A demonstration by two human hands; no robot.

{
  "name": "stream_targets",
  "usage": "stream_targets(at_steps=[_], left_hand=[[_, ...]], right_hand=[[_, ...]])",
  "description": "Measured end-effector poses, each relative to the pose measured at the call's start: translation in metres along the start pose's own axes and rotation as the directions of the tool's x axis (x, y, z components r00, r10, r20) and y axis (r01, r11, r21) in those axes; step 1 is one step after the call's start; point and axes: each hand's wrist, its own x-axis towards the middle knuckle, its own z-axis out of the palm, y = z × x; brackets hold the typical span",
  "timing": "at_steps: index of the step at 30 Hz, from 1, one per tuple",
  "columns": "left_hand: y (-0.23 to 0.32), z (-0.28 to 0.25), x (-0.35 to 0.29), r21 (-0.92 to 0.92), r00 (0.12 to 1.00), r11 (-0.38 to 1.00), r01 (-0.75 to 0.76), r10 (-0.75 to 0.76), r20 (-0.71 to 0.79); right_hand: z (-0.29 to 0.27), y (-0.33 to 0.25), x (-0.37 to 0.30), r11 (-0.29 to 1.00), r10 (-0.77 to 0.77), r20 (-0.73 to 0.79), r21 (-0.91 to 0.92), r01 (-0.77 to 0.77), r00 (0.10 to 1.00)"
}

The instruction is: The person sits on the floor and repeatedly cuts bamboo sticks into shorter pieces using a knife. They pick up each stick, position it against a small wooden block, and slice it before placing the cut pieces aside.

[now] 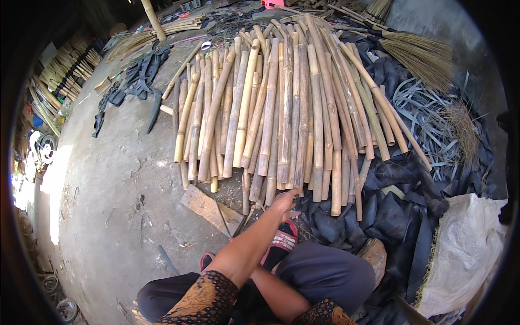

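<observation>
Person's left hand [284, 203] reaches open, empty, toward near ends of bamboo poles [281, 114] laid parallel on floor [119, 184] for easy picking; right hand hidden, state unclear.

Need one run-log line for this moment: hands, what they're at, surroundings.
left hand: open, reaching to near ends of bamboo poles, contact unclear | right hand: hidden behind left arm | nearby: wooden board, black rubber scraps, white sack

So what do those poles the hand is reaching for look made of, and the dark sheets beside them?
The poles look like dried bamboo: tan, matt, with ringed nodes along each stem. The dark sheets look like black rubber or soft plastic, floppy and faintly glossy; which one cannot be told. The left hand reaches toward the pole ends, fingers open.
</observation>
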Motion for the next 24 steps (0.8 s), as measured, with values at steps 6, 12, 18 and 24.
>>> stream_targets(at_steps=[6, 12, 18, 24], left_hand=[[-0.002, 0.017, 0.016, -0.391, 1.0, 0.92, 0.008, -0.007, 0.003], [0.04, -0.028, -0.107, -0.366, 0.638, 0.93, 0.012, 0.275, 0.719], [0.101, 0.009, -0.126, 0.198, 0.868, 0.862, -0.467, 0.404, 0.289], [0.073, -0.044, -0.205, 0.115, 0.602, 0.593, -0.797, 0.794, 0.079]], right_hand=[[-0.015, 0.006, -0.007, 0.968, 0.11, 0.009, 0.226, -0.109, 0.994], [0.002, -0.028, -0.001, 0.319, -0.398, 0.117, -0.912, 0.257, 0.91], [0.052, -0.077, -0.026, 0.343, -0.074, -0.219, -0.922, -0.181, 0.973], [0.045, -0.075, -0.027, 0.26, -0.287, -0.323, -0.932, -0.251, 0.902]])
